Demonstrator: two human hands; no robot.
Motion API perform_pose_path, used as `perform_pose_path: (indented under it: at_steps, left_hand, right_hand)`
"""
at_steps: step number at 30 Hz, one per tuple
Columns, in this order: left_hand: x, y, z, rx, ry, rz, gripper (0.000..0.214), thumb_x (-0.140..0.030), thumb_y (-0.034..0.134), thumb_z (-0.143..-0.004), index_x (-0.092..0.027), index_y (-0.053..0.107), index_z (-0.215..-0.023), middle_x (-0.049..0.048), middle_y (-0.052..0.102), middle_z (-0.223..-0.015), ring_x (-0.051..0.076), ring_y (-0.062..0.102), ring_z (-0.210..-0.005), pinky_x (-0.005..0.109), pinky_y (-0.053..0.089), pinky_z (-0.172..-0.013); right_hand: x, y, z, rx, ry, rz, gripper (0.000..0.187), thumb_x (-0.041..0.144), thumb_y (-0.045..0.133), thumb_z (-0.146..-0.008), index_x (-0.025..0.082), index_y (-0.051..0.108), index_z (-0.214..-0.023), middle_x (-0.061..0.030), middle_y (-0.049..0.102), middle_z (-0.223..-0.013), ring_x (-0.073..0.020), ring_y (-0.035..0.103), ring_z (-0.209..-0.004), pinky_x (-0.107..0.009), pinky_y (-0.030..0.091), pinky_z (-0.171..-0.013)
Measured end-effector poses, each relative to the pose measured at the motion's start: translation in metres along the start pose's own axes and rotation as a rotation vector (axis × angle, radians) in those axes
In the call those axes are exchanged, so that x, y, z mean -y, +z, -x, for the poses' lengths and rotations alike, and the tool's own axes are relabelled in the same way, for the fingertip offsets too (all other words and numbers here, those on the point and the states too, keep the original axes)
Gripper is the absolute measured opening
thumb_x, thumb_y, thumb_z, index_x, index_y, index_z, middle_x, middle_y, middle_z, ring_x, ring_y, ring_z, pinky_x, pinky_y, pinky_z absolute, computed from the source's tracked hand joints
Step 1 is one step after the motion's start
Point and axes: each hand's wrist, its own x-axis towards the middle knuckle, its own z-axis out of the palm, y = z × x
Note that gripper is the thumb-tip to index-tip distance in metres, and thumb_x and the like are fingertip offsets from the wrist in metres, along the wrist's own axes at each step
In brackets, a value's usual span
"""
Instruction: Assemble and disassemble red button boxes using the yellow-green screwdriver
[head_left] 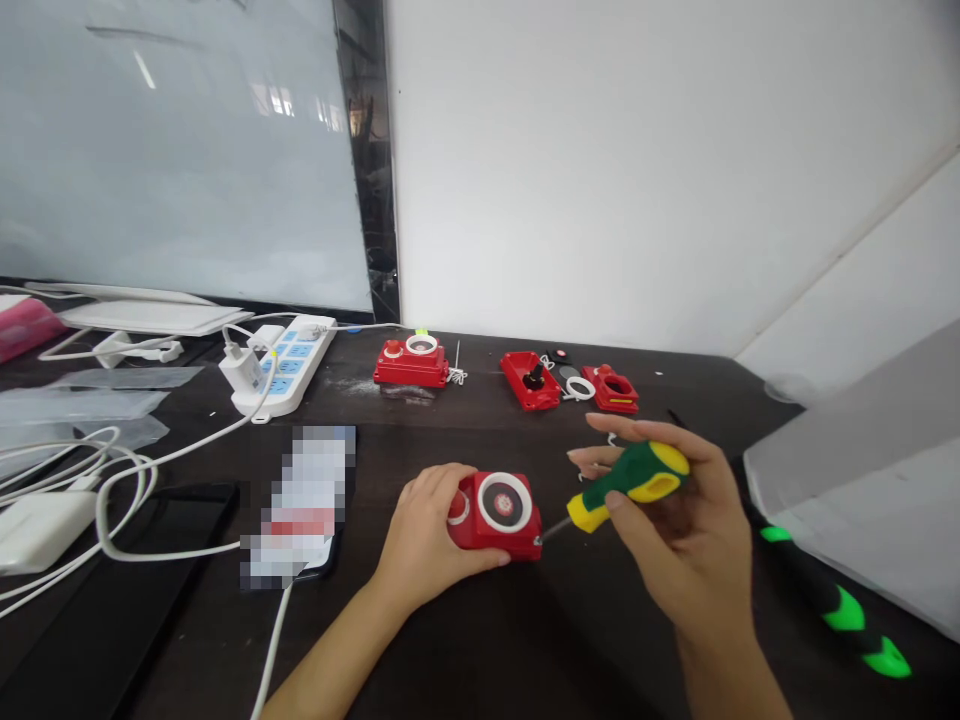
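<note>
Red push-button housing (499, 515) sits mid-worktop, near the front of the dark worktop (600, 650), gripped by the left hand (427, 530), its fingers (480, 563) wrapped around the near side. The right hand (697, 540) clenches its fingers (600, 457) around a green-and-yellow screwdriver (634, 485), whose tip touches a corner screw (537, 541). Another green-and-black screwdriver (832, 610) lies near the worktop's right edge.

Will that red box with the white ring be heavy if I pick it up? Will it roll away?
The red plastic box probably feels light, since the open ones behind look hollow. Its flat square sides mean it likely won't roll.
</note>
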Motion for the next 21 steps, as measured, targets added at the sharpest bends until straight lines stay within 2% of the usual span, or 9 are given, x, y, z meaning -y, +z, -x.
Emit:
perform_pose_path:
  at_steps: [2, 4, 6, 8, 10, 12, 15, 19, 21]
  left_hand:
    - [0.000, 0.000, 0.000, -0.001, 0.003, -0.001, 0.068, -0.040, 0.080, -0.049, -0.024, 0.048, -0.108, 0.0045, 0.056, -0.110, 0.027, 0.051, -0.102, 0.043, 0.040, -0.087]
    - [0.000, 0.000, -0.001, -0.002, 0.009, -0.002, 0.068, -0.040, 0.080, -0.050, -0.024, 0.048, -0.107, 0.0048, 0.057, -0.109, 0.027, 0.051, -0.102, 0.043, 0.040, -0.087]
    - [0.000, 0.000, -0.001, -0.003, 0.010, -0.002, 0.068, -0.040, 0.080, -0.049, -0.024, 0.048, -0.107, 0.0049, 0.057, -0.109, 0.027, 0.051, -0.101, 0.044, 0.040, -0.087]
    - [0.000, 0.000, 0.000, 0.000, 0.006, -0.002, 0.068, -0.040, 0.080, -0.049, -0.024, 0.048, -0.107, 0.0049, 0.057, -0.109, 0.027, 0.051, -0.101, 0.043, 0.040, -0.086]
    - [0.000, 0.000, 0.001, 0.000, 0.003, -0.002, 0.068, -0.041, 0.080, -0.050, -0.024, 0.048, -0.107, 0.0047, 0.057, -0.109, 0.027, 0.051, -0.101, 0.043, 0.040, -0.086]
    - [0.000, 0.000, 0.001, -0.003, 0.001, -0.003, 0.069, -0.042, 0.080, -0.050, -0.024, 0.048, -0.108, 0.0047, 0.056, -0.110, 0.027, 0.050, -0.102, 0.043, 0.040, -0.087]
    - [-0.001, 0.001, 0.000, 0.000, -0.006, -0.002, 0.069, -0.041, 0.080, -0.049, -0.024, 0.048, -0.107, 0.0045, 0.056, -0.110, 0.027, 0.051, -0.101, 0.043, 0.040, -0.087]
    - [-0.001, 0.000, -0.002, 0.003, 0.001, -0.002, 0.068, -0.040, 0.081, -0.049, -0.024, 0.048, -0.107, 0.0038, 0.057, -0.109, 0.027, 0.051, -0.101, 0.042, 0.040, -0.086]
    - [-0.001, -0.001, -0.002, -0.001, -0.002, -0.005, 0.069, -0.040, 0.081, -0.048, -0.025, 0.048, -0.107, 0.0034, 0.057, -0.109, 0.027, 0.051, -0.102, 0.043, 0.040, -0.087]
  right_hand:
    - [-0.001, 0.001, 0.001, 0.007, -0.062, 0.080, 0.039, 0.014, 0.061, -0.073, 0.026, 0.051, -0.109, -0.0072, 0.056, -0.111, -0.0205, 0.063, -0.085, -0.037, 0.055, -0.071]
    - [-0.005, 0.000, 0.002, -0.033, -0.121, 0.240, 0.051, 0.015, 0.069, -0.067, 0.028, 0.053, -0.113, -0.0063, 0.057, -0.106, -0.0219, 0.060, -0.087, -0.038, 0.054, -0.073]
    - [-0.008, 0.001, 0.004, -0.108, -0.112, 0.329, 0.061, 0.016, 0.073, -0.063, 0.029, 0.052, -0.119, -0.0054, 0.058, -0.101, -0.0222, 0.060, -0.086, -0.039, 0.053, -0.075]
    - [-0.008, 0.002, 0.005, -0.174, -0.048, 0.250, 0.066, 0.017, 0.074, -0.063, 0.028, 0.047, -0.123, -0.0048, 0.061, -0.097, -0.0219, 0.062, -0.084, -0.040, 0.053, -0.075]
    - [-0.004, 0.005, 0.004, -0.166, 0.004, 0.099, 0.059, 0.017, 0.071, -0.066, 0.027, 0.047, -0.119, -0.0051, 0.064, -0.096, -0.0215, 0.064, -0.081, -0.039, 0.055, -0.072]
    - [-0.001, 0.007, 0.003, -0.116, 0.025, -0.003, 0.042, 0.016, 0.064, -0.073, 0.025, 0.049, -0.112, -0.0068, 0.064, -0.101, -0.0211, 0.065, -0.081, -0.036, 0.056, -0.068]
    - [0.000, 0.009, 0.002, -0.061, -0.002, -0.024, 0.032, 0.018, 0.054, -0.079, 0.024, 0.052, -0.111, -0.0076, 0.061, -0.108, -0.0216, 0.064, -0.089, -0.036, 0.056, -0.069]
    - [-0.007, 0.006, 0.002, -0.112, -0.130, 0.273, 0.055, 0.020, 0.071, -0.065, 0.028, 0.053, -0.115, -0.0054, 0.061, -0.102, -0.0235, 0.063, -0.085, -0.040, 0.054, -0.072]
    - [-0.010, 0.004, 0.003, -0.160, -0.128, 0.423, 0.062, 0.019, 0.075, -0.061, 0.029, 0.053, -0.118, -0.0046, 0.063, -0.099, -0.0234, 0.063, -0.082, -0.041, 0.054, -0.074]
